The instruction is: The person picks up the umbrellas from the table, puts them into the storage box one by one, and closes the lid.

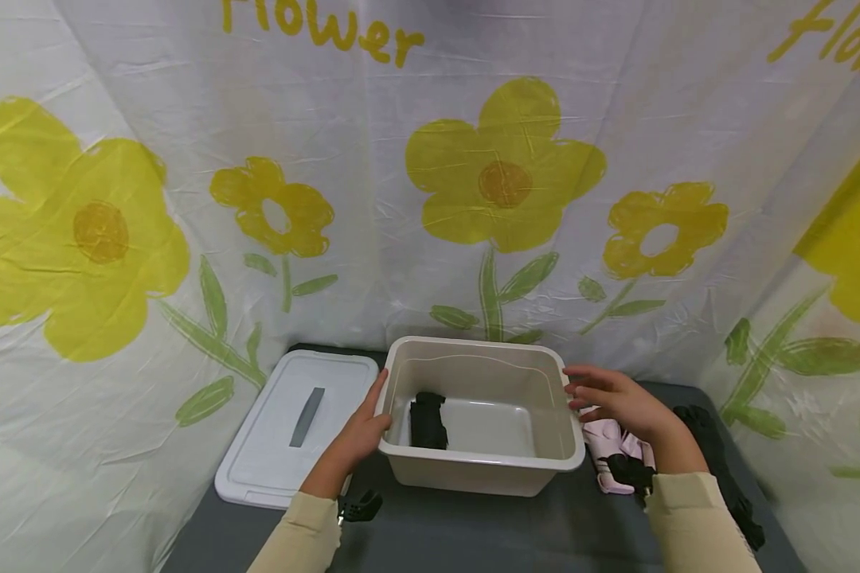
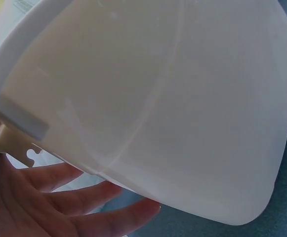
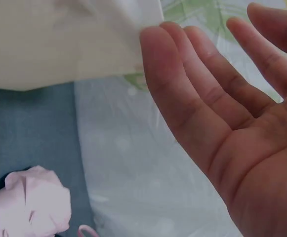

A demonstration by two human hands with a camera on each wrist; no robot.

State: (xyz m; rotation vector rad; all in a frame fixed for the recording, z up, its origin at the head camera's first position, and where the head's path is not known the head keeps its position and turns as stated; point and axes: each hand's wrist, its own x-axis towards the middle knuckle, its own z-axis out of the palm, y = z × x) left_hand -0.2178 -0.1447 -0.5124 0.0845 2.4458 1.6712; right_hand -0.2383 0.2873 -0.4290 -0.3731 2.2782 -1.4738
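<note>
Viewing remotely, I see beige bin (image 1: pixel 473 475) on gray table's (image 1: pixel 459 533) far side. L hand (image 1: pixel 361 434), fingers apart, touches left wall; R hand (image 1: pixel 619 402), fingers apart, at right rim. Blk bundle (image 1: pixel 428 422) inside, left.

a pale curtain (image 1: pixel 376 270) printed with yellow flowers (image 1: pixel 505 185), green leaves (image 1: pixel 529 277) and yellow lettering (image 1: pixel 400 51) hangs behind and beside the dark grey table (image 1: pixel 466 529).

Lid (image 1: pixel 268 458) left of bin (image 1: pixel 473 477), bundle (image 1: pixel 428 423) inside at left, cloth (image 1: pixel 603 435) to the right, curtain (image 1: pixel 373 239) behind
</note>
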